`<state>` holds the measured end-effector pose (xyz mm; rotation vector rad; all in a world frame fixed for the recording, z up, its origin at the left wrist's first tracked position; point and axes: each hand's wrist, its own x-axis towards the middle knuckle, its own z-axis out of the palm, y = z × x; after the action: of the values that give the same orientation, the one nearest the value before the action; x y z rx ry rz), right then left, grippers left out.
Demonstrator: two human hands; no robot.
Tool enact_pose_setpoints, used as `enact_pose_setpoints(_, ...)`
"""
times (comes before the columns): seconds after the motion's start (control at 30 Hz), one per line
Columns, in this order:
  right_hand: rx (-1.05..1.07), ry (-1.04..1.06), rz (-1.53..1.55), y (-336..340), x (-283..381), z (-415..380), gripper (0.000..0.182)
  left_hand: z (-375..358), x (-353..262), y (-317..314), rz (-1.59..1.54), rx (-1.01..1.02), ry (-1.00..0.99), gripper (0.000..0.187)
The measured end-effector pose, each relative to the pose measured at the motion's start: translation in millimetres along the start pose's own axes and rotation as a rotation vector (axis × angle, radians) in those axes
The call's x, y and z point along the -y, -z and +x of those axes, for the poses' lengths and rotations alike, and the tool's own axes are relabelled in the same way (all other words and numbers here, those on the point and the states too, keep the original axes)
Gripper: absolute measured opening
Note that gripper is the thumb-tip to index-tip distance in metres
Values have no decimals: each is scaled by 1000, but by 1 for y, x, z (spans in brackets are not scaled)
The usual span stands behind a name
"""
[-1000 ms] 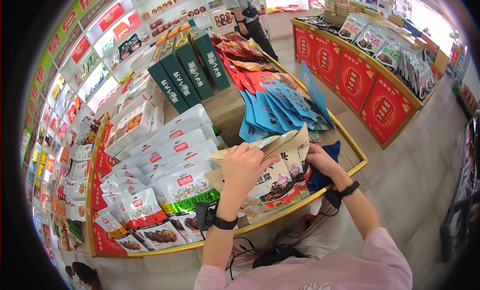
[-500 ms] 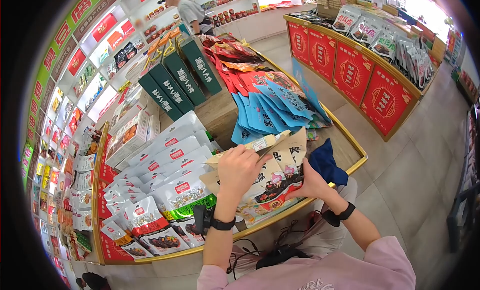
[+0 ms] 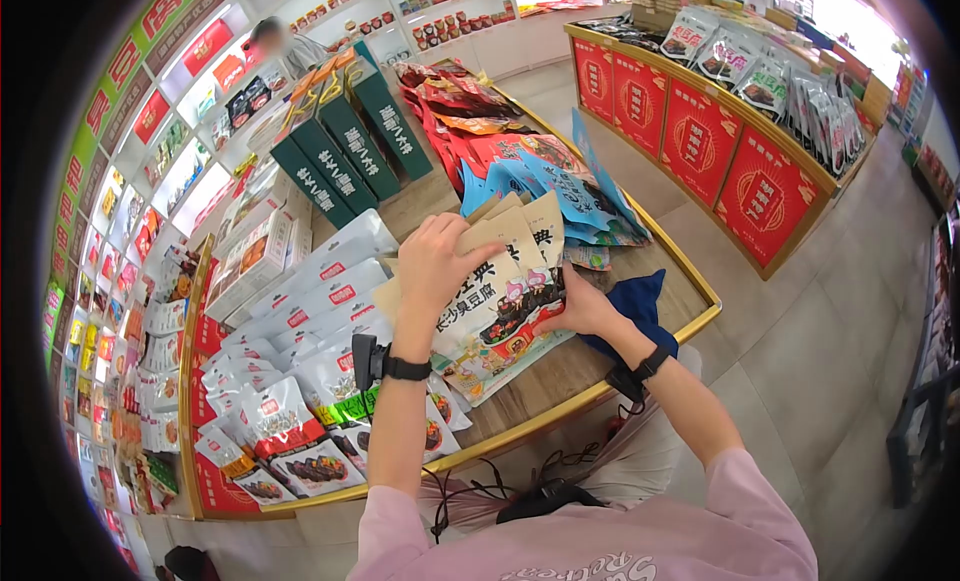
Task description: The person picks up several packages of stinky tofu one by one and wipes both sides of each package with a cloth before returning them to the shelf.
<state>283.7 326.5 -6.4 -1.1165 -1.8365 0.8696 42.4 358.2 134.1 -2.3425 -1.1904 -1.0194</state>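
A bunch of beige snack pouches [image 3: 497,293] with dark Chinese lettering and a food picture leans upright on the wooden display table [image 3: 545,386]. My left hand [image 3: 437,259] grips their upper left part, thumb across the front pouch and fingers behind. At their right edge, my right hand [image 3: 583,306] is closed around the side, its fingers partly hidden. Light blue pouches [image 3: 565,186] lie just behind the beige ones. To the left stand rows of white pouches [image 3: 335,291]. A dark blue cloth [image 3: 640,301] lies beside my right hand.
Dark green boxes [image 3: 350,161] and red packets [image 3: 465,111] stand farther back. The table has a raised gold edge [image 3: 520,433]. Another display stand [image 3: 700,146] is across the aisle at right. A person [image 3: 295,51] is near the wall shelves [image 3: 180,131].
Both hands and the beige pouches have shifted away from the front edge and slightly left, and the pouches stand more upright. The person at the back has moved left.
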Motion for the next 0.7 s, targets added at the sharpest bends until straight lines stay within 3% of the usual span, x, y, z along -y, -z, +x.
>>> enact_pose_setpoints(0.07,10,15,-41,5,4,-8,122,-6,-12,18,-48,-53,30,51)
enact_pose_setpoints(0.13,3,75,-5,11,6,-13,111,-21,-26,41,3,1,107,72)
enact_pose_setpoints(0.17,12,81,-9,13,8,-15,111,-30,-28,45,7,-6,115,72)
enact_pose_setpoints(0.23,70,-124,393,16,11,-18,102,-47,-31,54,-33,95,86,80)
enact_pose_setpoints(0.27,45,-81,436,15,10,-19,91,-50,-40,60,-35,90,77,79)
enact_pose_setpoints(0.37,-6,37,651,17,16,-11,81,-63,-56,66,-21,118,94,77)
enact_pose_setpoints(0.5,18,-38,785,30,45,-10,86,-76,-71,70,4,70,130,66)
enact_pose_setpoints(0.53,44,14,693,33,49,-11,66,-80,-74,70,3,65,137,66)
enact_pose_setpoints(0.63,18,-176,753,42,41,3,51,-88,-78,67,11,15,130,56)
enact_pose_setpoints(0.67,93,-1,876,44,35,4,74,-90,-79,67,0,3,129,53)
enact_pose_setpoints(0.7,110,-53,864,53,47,11,85,-93,-81,66,-11,-8,129,50)
